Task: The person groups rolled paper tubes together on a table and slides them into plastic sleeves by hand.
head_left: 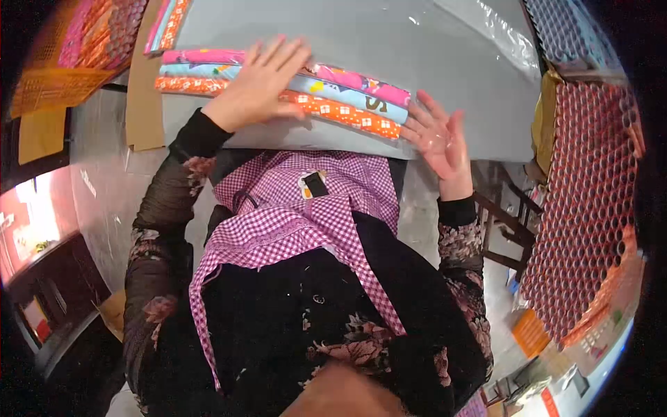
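Observation:
Three long rolls lie side by side on the grey table: a pink patterned roll [347, 78], a light blue roll [340, 95] and an orange roll with white prints [340, 115]. They look like rolled gift wrap, and a shine on them suggests clear film. My left hand [260, 87] rests across the left half of the rolls, its fingers stretched out and apart. At their right end my right hand [438, 139] is turned palm up, fingers extended and touching the roll ends. Parts of the rolls are hidden under my left hand.
Another bundle of coloured rolls [168, 28] lies at the table's upper left, by a cardboard strip [144, 104]. Clear plastic film [497, 31] covers the far right of the grey table [479, 97]. A large stack of red-ended rolls [580, 201] stands right; an orange crate [62, 87] is left.

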Tool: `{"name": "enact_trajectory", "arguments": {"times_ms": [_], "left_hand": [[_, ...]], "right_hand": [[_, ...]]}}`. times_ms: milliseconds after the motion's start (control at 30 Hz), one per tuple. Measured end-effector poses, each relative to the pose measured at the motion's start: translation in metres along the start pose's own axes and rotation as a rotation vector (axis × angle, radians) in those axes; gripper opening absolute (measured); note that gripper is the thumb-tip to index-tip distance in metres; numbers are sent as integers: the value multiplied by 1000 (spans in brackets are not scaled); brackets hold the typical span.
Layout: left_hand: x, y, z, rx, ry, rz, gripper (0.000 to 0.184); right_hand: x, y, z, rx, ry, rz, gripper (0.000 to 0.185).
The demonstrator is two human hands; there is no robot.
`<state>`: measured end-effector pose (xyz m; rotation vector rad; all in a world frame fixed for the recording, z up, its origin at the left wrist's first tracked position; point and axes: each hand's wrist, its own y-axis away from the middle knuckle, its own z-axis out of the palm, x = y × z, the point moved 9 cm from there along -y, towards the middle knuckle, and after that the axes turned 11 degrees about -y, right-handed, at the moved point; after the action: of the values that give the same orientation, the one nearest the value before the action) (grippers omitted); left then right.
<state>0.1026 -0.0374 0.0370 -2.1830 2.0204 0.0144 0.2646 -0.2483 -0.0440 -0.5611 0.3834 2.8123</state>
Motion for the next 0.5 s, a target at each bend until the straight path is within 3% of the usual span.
{"name": "enact_trajectory", "arguments": {"times_ms": [100,233,400,500], "left_hand": [[-16,15,13,-19,-76,-4,118],[-17,17,11,46,-77,16,110],[-16,20,5,133,7,-17,108],[-8,17,1,99,-8,-30,109]], "right_hand": [[-4,1,5,102,123,-26,87],[-10,7,8,61,173,-26,76],[-10,17,26,48,365,-33,79],[-14,15,13,86,307,-28,83]]}}
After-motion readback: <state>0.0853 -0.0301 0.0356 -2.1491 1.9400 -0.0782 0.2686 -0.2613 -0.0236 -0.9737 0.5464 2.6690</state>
